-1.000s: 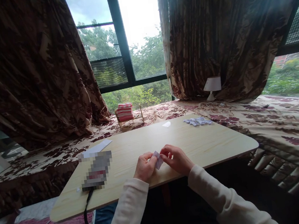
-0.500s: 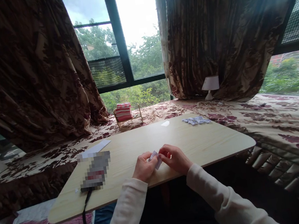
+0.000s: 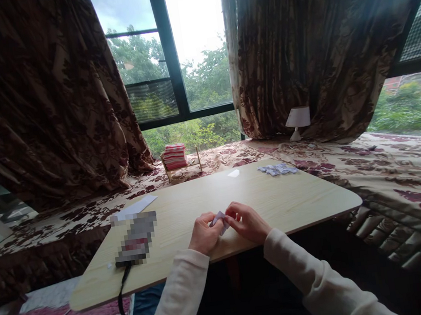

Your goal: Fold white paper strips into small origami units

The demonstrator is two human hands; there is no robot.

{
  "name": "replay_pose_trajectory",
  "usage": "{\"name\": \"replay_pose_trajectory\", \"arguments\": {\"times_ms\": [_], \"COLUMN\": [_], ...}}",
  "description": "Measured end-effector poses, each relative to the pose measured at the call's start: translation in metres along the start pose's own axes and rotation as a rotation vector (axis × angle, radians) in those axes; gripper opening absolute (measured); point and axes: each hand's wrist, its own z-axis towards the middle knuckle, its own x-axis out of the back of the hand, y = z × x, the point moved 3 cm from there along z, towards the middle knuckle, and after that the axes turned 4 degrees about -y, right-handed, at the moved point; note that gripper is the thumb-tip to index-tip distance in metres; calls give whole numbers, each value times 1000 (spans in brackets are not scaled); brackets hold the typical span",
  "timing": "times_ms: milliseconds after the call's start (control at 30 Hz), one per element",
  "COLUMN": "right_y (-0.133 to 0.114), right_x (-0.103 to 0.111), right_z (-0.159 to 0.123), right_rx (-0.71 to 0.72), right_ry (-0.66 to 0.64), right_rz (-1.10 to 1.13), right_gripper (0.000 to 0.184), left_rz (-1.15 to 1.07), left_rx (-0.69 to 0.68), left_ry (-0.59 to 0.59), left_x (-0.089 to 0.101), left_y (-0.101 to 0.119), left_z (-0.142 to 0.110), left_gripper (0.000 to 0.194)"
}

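Left to right: one blurred dark device (image 3: 136, 239) and one white sheet (image 3: 139, 206) lie on one table (image 3: 185, 202); beyond stands one towel stack (image 3: 175, 156). The left hand (image 3: 204, 235) clamps one small paper (image 3: 221, 221) over the table's near edge; the right hand's (image 3: 247, 223) fingertips pinch its right side. Next, several paper pieces (image 3: 276, 170), too overlapped to count, then one lamp (image 3: 297, 117).

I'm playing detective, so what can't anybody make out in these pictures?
Head view: the whole shape of the small pale piece; the left hand and right hand cover parts.
Head view: what the dark object on the table is; blocky squares blur it.
Head view: how many bits are in the pile; they're too small and overlap.
Head view: where the black strap ends; the left sleeve hides it.
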Motion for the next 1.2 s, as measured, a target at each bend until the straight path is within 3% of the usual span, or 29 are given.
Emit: {"name": "replay_pose_trajectory", "arguments": {"times_ms": [200,467,600,767,933,1200], "right_y": [-3,0,4,4,4,-7], "right_x": [1,2,0,-1,4,7], "right_z": [0,2,3,2,3,-1], "right_rx": [11,-26,-68,-73,-85,1], "right_ry": [4,-38,-26,-17,43,34], "right_rz": [16,136,176,191,200,156], "right_gripper": [12,17,28,19,29,4], "left_rz": [-11,-39,-59,-101,-183,-300], "left_rx": [51,-4,12,27,57,101], "left_ry": [8,-4,8,-5,8,67], "left_x": [-1,2,2,0,1,1], "left_y": [1,5,2,0,0,-6], "left_z": [-1,-1,-2,-1,-1,-2], "left_gripper": [24,23,24,25,27,32]}}
